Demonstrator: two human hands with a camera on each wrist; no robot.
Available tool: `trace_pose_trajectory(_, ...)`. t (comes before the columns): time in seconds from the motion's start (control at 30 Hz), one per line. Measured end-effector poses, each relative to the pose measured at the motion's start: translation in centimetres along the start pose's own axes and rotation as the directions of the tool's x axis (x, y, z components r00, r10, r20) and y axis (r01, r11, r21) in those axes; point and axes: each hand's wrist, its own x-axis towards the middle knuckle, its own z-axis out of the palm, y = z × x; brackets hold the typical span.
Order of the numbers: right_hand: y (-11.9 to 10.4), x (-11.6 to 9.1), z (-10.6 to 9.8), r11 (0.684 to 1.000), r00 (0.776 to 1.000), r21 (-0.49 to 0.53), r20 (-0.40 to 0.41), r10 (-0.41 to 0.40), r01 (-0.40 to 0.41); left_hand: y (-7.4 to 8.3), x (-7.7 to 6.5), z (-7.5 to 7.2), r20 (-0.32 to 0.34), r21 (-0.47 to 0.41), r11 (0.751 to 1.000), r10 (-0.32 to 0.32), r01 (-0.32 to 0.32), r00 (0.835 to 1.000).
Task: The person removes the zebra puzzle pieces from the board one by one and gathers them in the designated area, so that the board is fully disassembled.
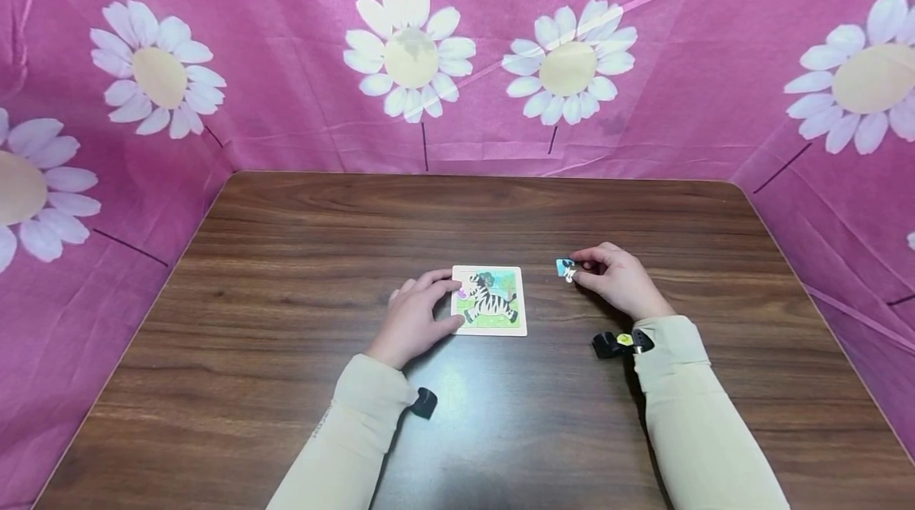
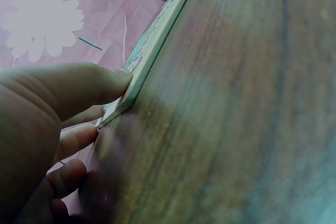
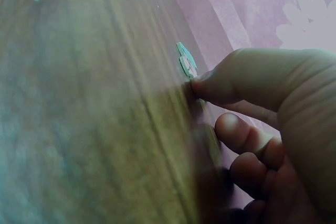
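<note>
A square zebra jigsaw puzzle board (image 1: 500, 305) with a pale border lies flat near the middle of the table. My left hand (image 1: 415, 315) holds it at its left side, thumb at the near corner and fingers farther up. From the left wrist, the thumb presses on the edge of the board (image 2: 149, 53). To the right of the board, my right hand (image 1: 620, 281) pinches a small puzzle piece (image 1: 562, 267) printed in blue, black and white. The right wrist view shows this piece (image 3: 186, 60) nearly edge-on, low over or on the table; which one I cannot tell.
The brown wood-grain table (image 1: 286, 256) stretches out around both hands. Behind it and along its sides hangs a pink cloth (image 1: 300, 81) with large white daisies. A black wrist device (image 1: 616, 343) sits by the right cuff, another (image 1: 424, 403) by the left.
</note>
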Motion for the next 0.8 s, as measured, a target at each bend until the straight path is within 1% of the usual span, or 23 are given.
trace_pose_trajectory(0.6,0.03,-0.03,0.12,0.999,1.0,0.048,-0.003,0.023,-0.023,-0.03,-0.15,-0.01,-0.007,-0.002,1.0,-0.002,0.002,1.0)
trace_pose_trajectory(0.7,0.06,-0.1,0.11,0.996,0.999,0.075,-0.024,0.043,-0.041,-0.08,-0.1,0.06,-0.004,0.003,1.0,0.0,0.0,1.0)
trace_pose_trajectory(0.8,-0.02,-0.25,0.14,0.992,0.996,0.119,-0.065,0.059,-0.051,-0.13,0.0,0.19,-0.003,0.006,1.0,0.009,-0.009,1.0)
